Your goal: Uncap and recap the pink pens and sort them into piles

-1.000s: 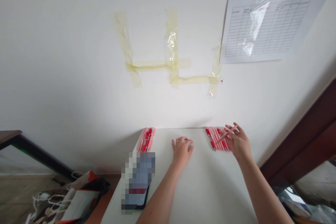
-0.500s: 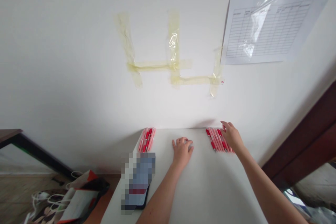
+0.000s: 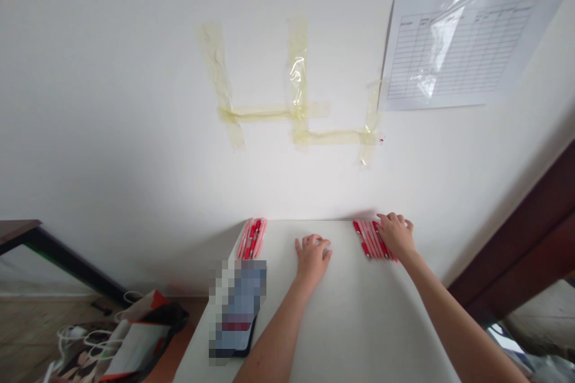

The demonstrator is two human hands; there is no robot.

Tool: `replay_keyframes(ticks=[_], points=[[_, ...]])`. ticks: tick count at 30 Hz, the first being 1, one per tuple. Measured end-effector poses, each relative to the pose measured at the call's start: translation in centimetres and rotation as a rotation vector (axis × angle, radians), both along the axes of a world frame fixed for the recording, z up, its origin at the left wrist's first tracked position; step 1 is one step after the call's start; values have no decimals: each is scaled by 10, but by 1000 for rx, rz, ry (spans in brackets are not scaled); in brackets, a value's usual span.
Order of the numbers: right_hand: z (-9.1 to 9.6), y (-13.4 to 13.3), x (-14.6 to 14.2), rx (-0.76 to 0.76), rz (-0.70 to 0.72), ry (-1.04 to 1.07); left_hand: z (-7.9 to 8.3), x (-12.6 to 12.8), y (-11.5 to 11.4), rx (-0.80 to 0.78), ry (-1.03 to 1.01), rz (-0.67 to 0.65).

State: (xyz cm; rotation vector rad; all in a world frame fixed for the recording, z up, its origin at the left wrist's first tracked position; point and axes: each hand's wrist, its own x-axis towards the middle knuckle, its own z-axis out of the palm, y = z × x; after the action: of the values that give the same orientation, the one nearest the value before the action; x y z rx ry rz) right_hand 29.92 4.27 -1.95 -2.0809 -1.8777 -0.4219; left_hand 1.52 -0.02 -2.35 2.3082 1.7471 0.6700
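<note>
My left hand (image 3: 312, 258) rests on the white table (image 3: 345, 311) between two groups of pens, fingers apart and holding nothing. At the table's far right corner, my right hand (image 3: 398, 234) is over the right end of a row of red and pink pens (image 3: 371, 240). Its fingers are spread, and it hides part of the last pens. Several more red and pink pens (image 3: 251, 239) lie side by side at the far left corner.
A phone (image 3: 240, 311), partly pixelated, lies at the table's left edge. The white wall behind carries yellowish tape strips (image 3: 297, 84) and a taped printed sheet (image 3: 458, 54). Bags and cables (image 3: 130, 341) are on the floor at left; a dark red wooden piece (image 3: 521, 239) stands at right.
My right hand has lowered slightly and shifted a little right, with its fingers more spread over the right pens. My left hand stays in place.
</note>
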Motion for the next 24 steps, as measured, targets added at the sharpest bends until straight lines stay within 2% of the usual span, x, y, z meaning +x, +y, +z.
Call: replay_keyframes(ticks=[7, 9, 12, 18, 24], points=[[9, -11, -21, 176, 50, 39, 0, 0, 0, 15, -10, -1], [13, -18, -35, 188, 114, 54, -1, 0, 0, 19, -13, 0], [14, -28, -58, 162, 282, 92, -2, 0, 0, 29, -21, 1], [-12, -42, -96, 131, 534, 209, -1, -1, 0, 42, -4, 39], [-32, -51, -106, 36, 567, 207, 3, -10, 4, 0, 70, 43]])
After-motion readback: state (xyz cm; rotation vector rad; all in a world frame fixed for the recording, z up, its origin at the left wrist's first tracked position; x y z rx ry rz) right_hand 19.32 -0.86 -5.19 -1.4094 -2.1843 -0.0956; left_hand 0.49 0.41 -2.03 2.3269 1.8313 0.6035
